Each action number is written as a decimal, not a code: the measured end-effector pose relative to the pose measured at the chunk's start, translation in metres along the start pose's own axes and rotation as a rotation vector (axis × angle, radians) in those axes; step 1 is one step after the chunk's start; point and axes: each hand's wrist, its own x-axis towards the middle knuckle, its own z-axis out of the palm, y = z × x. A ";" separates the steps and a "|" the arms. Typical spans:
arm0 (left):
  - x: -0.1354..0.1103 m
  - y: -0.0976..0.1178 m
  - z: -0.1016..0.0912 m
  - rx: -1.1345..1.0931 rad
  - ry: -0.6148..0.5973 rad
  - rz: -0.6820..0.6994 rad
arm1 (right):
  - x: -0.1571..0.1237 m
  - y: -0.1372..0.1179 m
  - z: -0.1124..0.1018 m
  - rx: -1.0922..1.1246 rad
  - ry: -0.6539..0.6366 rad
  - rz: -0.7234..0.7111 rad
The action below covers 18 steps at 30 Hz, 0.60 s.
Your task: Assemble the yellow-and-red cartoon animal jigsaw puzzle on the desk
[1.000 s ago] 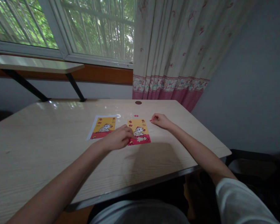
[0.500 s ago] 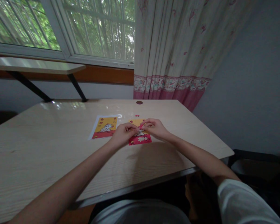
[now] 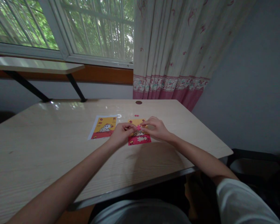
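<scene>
A small pink-red puzzle piece [image 3: 138, 127] is held up between the fingertips of my two hands. My left hand [image 3: 122, 133] pinches it from the left, thumb and forefinger together. From the other side my right hand [image 3: 156, 129] grips it with thumb and forefinger. Just below lies a yellow and red jigsaw puzzle [image 3: 133, 142] with a white cartoon animal, partly covered by my fingers. A pale, piece-shaped gap shows in its red lower part. Beyond the puzzle, a small red loose piece [image 3: 136, 115] rests on the table.
Left of the puzzle lies a printed sheet [image 3: 105, 127] with the same picture. The wooden table [image 3: 60, 155] has a round brown cable cover [image 3: 138, 102] at its back edge. A raised shelf [image 3: 37, 65] stands at the back left, and a curtain [image 3: 170, 62] hangs behind.
The pink-red piece now shows more fully between my fingertips, and its shape is visible. My hands have shifted only slightly, and the view has moved a little.
</scene>
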 end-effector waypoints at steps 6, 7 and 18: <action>0.000 0.003 -0.001 -0.033 -0.008 0.009 | 0.000 0.004 -0.002 -0.197 0.052 -0.213; 0.001 0.004 -0.003 -0.023 -0.010 0.017 | -0.001 0.004 -0.003 -0.215 0.065 -0.223; 0.001 -0.001 -0.035 0.694 -0.158 0.433 | -0.004 0.011 0.004 -0.040 -0.267 0.017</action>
